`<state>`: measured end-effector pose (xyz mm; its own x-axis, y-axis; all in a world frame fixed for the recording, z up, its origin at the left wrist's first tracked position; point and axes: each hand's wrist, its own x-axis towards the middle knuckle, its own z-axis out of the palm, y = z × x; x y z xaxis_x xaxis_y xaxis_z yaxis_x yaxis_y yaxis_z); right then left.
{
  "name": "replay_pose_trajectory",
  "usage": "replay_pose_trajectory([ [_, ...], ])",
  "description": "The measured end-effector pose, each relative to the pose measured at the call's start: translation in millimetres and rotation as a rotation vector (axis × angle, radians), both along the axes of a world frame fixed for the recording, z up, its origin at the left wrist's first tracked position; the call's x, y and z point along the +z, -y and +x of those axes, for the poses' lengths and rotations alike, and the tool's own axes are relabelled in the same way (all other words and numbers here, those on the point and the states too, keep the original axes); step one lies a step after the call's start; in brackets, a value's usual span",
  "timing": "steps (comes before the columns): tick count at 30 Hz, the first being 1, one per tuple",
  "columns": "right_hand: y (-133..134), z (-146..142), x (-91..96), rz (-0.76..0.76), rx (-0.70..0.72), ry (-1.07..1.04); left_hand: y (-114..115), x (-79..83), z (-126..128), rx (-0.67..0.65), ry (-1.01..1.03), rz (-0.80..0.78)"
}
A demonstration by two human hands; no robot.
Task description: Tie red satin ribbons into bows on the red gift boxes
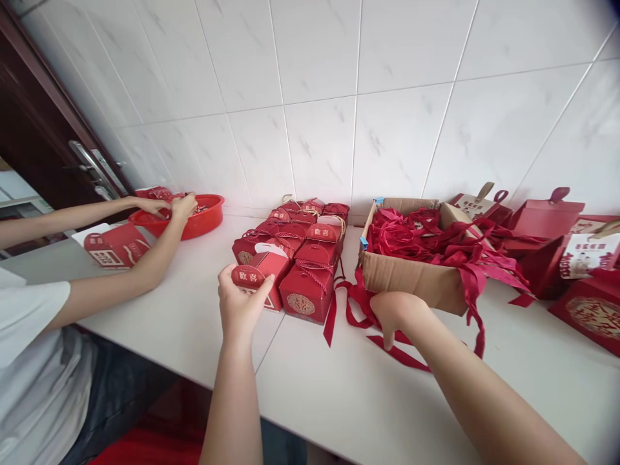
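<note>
Left grip [238, 309] clamps a red box [272, 268] at one end; right grip [400, 311], fingertips hidden, is unclear.

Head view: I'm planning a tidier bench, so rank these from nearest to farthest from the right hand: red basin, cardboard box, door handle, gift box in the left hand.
1. Cardboard box: just beyond the right hand.
2. Gift box: to the left, in the left hand.
3. Red basin: farther left, near the wall.
4. Door handle: far left, beyond the basin.
</note>
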<state>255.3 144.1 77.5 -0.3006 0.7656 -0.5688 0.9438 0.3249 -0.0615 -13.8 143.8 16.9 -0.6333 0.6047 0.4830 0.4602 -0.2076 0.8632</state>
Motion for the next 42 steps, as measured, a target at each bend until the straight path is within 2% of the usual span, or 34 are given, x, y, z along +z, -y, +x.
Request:
replay_pose_trajectory([
  [3,0.5,-2.6,-4.4,0.015,0.014,0.004,2.7,-1.7,6.9,0.117,0.069,0.03],
  [5,-0.4,-1.9,-6.3,0.005,0.033,-0.008,7.6,3.0,15.1,0.188,0.104,0.095],
  [9,-3.7,10.3,-3.3,-0.003,0.077,-0.08,41.2,34.1,24.7,0.31,0.115,0.227],
  [11,-3.8,22.6,3.8,0.013,0.088,-0.131,68.6,53.3,22.4,0.291,0.051,0.285],
  [14,1.4,44.9,20.2,0.086,0.091,-0.225,107.5,69.7,14.6,0.056,-0.057,0.066],
  [17,12.3,65.1,36.8,0.224,0.064,-0.322,127.7,68.8,14.3,-0.167,-0.194,-0.013],
  [20,24.8,78.5,48.4,0.379,-0.072,-0.361,126.3,63.5,29.4,-0.471,-0.287,-0.181],
  [22,31.9,83.4,53.8,0.446,-0.153,-0.373,118.0,61.7,44.7,-0.668,-0.243,-0.282],
  [24,37.7,86.2,58.5,0.484,-0.166,-0.411,108.1,60.9,59.5,-0.807,-0.147,-0.393],
  [27,43.9,88.6,64.8,0.59,-0.118,-0.503,96.7,61.4,75.2,-0.892,-0.195,-0.528],
  [33,52.9,95.0,72.5,0.796,-0.183,-0.63,98.5,69.4,86.2,-0.973,-0.593,-0.632],
  [39,56.6,101.3,70.3,0.725,-0.133,-0.679,91.1,64.0,92.5,-0.982,-0.65,-0.613],
  [42,52.7,103.0,67.9,0.71,-0.169,-0.629,86.7,60.2,99.3,-1.011,-0.661,-0.586],
])
